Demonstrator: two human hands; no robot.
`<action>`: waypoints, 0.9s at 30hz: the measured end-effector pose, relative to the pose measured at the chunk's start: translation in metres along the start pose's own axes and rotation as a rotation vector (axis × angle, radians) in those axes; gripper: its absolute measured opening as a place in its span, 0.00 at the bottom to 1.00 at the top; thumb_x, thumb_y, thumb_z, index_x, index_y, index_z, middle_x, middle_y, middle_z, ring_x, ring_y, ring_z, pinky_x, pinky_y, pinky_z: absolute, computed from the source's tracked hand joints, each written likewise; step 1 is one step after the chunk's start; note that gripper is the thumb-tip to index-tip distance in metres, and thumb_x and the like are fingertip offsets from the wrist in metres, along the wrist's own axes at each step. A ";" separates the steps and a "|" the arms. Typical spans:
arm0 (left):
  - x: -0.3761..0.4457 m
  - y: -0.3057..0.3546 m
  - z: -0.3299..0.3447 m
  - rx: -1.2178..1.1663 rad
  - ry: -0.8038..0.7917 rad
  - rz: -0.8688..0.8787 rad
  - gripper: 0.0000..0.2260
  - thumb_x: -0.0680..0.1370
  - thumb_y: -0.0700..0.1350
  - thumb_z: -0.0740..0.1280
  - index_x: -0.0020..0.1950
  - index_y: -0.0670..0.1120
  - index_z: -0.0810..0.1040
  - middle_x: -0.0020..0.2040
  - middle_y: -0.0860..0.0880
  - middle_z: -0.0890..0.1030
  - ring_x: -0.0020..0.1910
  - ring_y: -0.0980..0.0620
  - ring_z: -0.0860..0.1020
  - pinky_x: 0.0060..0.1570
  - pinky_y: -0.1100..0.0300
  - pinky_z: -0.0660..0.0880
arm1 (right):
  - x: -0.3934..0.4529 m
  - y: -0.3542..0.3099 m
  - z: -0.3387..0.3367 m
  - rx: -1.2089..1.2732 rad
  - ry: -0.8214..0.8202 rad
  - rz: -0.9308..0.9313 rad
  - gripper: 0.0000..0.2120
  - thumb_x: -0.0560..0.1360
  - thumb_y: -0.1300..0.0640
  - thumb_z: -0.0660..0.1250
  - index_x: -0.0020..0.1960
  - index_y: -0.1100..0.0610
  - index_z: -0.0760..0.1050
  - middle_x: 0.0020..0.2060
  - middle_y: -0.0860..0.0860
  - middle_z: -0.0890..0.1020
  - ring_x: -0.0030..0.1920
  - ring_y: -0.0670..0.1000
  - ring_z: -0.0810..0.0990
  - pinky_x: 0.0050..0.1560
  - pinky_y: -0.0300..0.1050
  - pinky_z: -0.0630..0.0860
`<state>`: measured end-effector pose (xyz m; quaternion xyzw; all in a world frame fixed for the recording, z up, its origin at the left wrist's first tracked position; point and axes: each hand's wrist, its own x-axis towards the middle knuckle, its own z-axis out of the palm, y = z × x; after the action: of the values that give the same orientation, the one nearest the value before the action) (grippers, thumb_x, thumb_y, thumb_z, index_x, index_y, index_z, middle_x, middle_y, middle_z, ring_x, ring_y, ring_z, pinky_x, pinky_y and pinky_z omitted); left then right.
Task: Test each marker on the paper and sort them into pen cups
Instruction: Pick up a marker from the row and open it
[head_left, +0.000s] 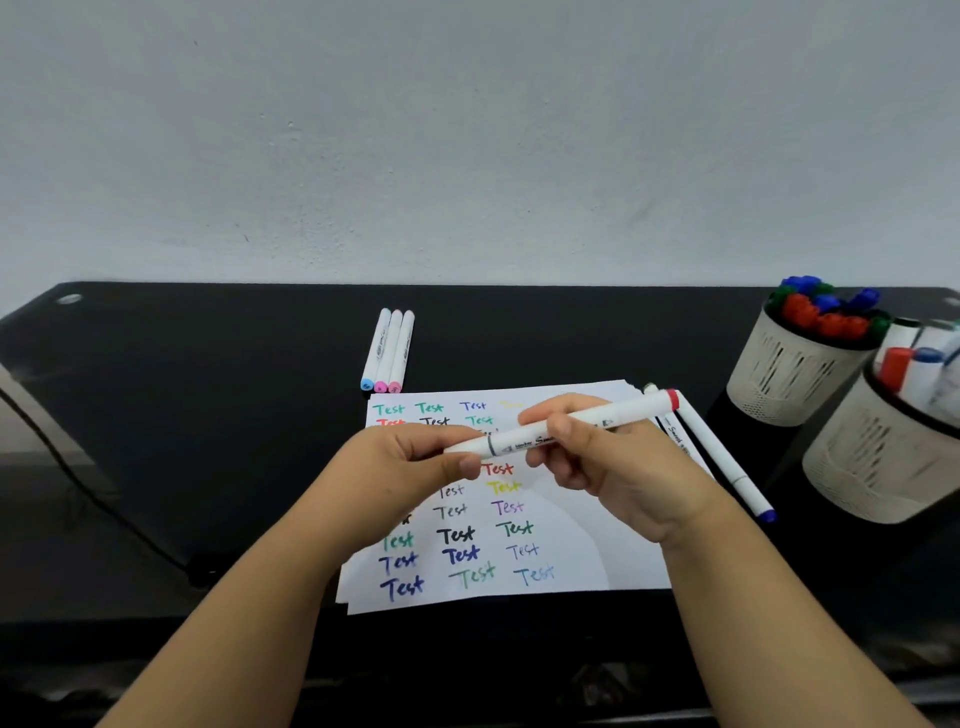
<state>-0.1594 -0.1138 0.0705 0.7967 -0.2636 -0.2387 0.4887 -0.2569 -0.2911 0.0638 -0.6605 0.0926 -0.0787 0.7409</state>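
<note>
white marker (563, 427) with a red end cap, held over the paper (571, 540)

my left hand (410, 460) pinches its white cap end; my right hand (597, 452) curls round the printed barrel.

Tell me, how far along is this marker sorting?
Well along: the paper is covered in "Test" words and both pen cups hold markers. Both hands now grip a red-ended marker. Three markers behind the paper and two beside it remain.
</note>
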 end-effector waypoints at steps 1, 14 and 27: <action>0.000 -0.001 -0.001 0.002 0.002 0.002 0.13 0.72 0.52 0.71 0.36 0.72 0.79 0.49 0.43 0.82 0.42 0.51 0.73 0.43 0.58 0.69 | 0.001 0.001 -0.002 0.015 0.017 -0.003 0.04 0.67 0.56 0.69 0.41 0.54 0.79 0.31 0.54 0.80 0.30 0.47 0.72 0.31 0.36 0.66; 0.006 -0.014 0.009 -0.015 0.062 -0.045 0.11 0.73 0.50 0.71 0.34 0.65 0.81 0.46 0.46 0.83 0.34 0.54 0.70 0.33 0.64 0.67 | 0.013 0.015 0.004 0.094 0.102 0.055 0.04 0.67 0.60 0.70 0.39 0.59 0.76 0.29 0.55 0.79 0.29 0.48 0.74 0.29 0.36 0.71; 0.015 -0.031 0.010 0.245 0.217 0.048 0.11 0.78 0.49 0.64 0.59 0.61 0.77 0.45 0.59 0.76 0.39 0.60 0.74 0.37 0.66 0.71 | 0.005 0.012 -0.025 -0.388 0.257 0.035 0.07 0.69 0.63 0.74 0.41 0.52 0.80 0.33 0.46 0.81 0.35 0.43 0.77 0.37 0.33 0.72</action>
<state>-0.1487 -0.1184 0.0363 0.8649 -0.2554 -0.1055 0.4190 -0.2583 -0.3150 0.0488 -0.7734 0.2111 -0.1300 0.5834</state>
